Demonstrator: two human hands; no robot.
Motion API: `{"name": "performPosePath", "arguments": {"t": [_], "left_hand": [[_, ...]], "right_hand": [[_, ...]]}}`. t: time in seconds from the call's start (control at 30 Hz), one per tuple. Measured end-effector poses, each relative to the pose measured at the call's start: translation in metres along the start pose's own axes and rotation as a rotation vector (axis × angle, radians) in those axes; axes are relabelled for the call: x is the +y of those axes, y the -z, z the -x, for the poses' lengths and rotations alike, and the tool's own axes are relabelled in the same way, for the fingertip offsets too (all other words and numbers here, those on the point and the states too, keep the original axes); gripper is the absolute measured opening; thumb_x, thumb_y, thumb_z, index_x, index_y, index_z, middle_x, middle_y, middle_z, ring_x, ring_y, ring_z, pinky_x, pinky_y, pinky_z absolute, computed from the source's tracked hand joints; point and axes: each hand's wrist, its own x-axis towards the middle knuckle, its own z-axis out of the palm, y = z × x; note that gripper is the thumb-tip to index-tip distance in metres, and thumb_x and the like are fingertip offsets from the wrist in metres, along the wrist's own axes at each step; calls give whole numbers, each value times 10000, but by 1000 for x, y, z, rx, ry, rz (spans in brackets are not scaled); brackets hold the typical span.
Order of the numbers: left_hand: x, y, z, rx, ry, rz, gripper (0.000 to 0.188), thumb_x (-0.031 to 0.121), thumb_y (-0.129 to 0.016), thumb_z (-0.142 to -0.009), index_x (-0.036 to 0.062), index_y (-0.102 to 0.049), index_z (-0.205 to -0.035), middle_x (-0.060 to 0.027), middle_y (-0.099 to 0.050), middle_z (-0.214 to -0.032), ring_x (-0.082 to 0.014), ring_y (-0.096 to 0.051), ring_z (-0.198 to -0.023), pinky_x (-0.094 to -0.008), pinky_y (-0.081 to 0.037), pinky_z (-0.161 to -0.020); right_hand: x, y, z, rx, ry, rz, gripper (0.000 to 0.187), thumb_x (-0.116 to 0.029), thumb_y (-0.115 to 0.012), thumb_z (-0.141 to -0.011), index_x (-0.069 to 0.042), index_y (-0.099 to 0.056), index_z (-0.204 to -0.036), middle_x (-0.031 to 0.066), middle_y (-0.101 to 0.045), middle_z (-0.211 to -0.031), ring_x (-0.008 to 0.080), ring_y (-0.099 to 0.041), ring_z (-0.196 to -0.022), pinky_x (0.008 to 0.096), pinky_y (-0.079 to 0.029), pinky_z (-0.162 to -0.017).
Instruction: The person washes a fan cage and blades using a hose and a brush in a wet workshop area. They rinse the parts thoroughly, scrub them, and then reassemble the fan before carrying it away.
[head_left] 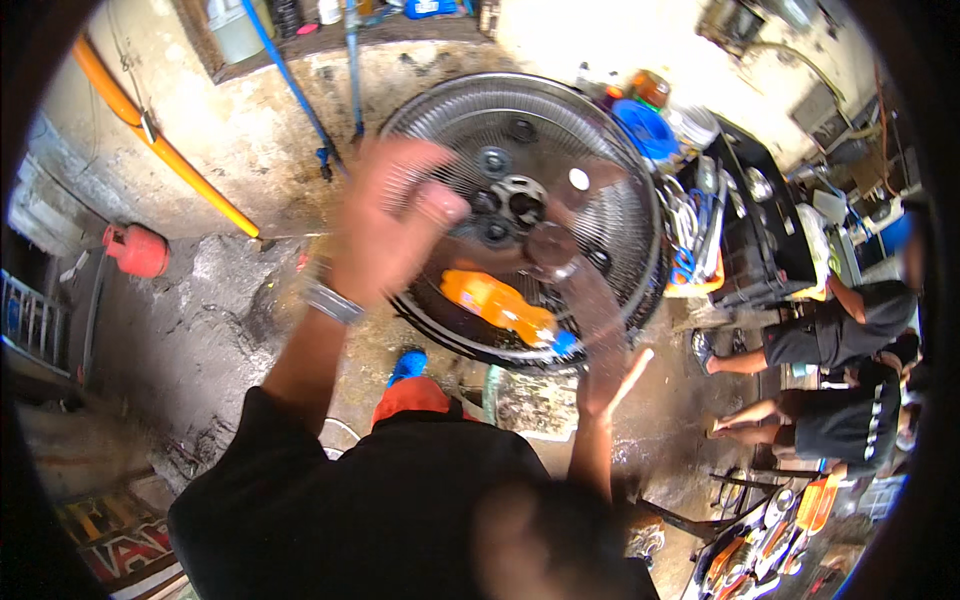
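Note:
A large round ribbed grey tub [465, 92] stands before me, with several dark round parts inside. Over its left rim is my left hand [385, 235], smeared by motion; fingers and thumb look apart, with nothing visible between them. An orange plastic bottle [490, 300] with a blue cap [565, 343] lies tilted in the tub's near part. At the near right rim is my right hand [602, 385], thumb out and its other fingers unclear. From it a brown, see-through, blurred shape [590, 310] reaches over the tub; I cannot make out whether it is held.
A blue bowl [645, 130] and a black crate [765, 225] stand at the right. Orange pipe [165, 150] runs along the left wall, near a red gas cylinder [137, 250]. Two people [840, 420] stand at the far right; another head [550, 540] is close below.

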Motion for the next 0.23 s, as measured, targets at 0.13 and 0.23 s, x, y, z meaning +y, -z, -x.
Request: {"name": "performPosePath", "arguments": {"t": [0.13,0.23], "left_hand": [[-107,49,-10,389,483,181,549,463,-469,-1020,30,-549,-1348,-115,-574,-1364,-221,-556,-1222,-375,-412,-1024],[-229,43,23,203,884,353,761,634,-434,-974,47,-441,-1457,-126,-511,-1437,-238,-485,-1312,-399,-374,-1071]], "right_hand": [[-1,-9,-26,570,55,301,856,-742,-447,-896,-40,-428,-1386,139,-496,-1373,288,-446,-1280,430,-338,-1102],[-14,-38,-33,791,49,460,953,-839,-483,-795,-75,-517,-1363,102,-562,-1308,278,-491,-1207,423,-379,-1030]]}}
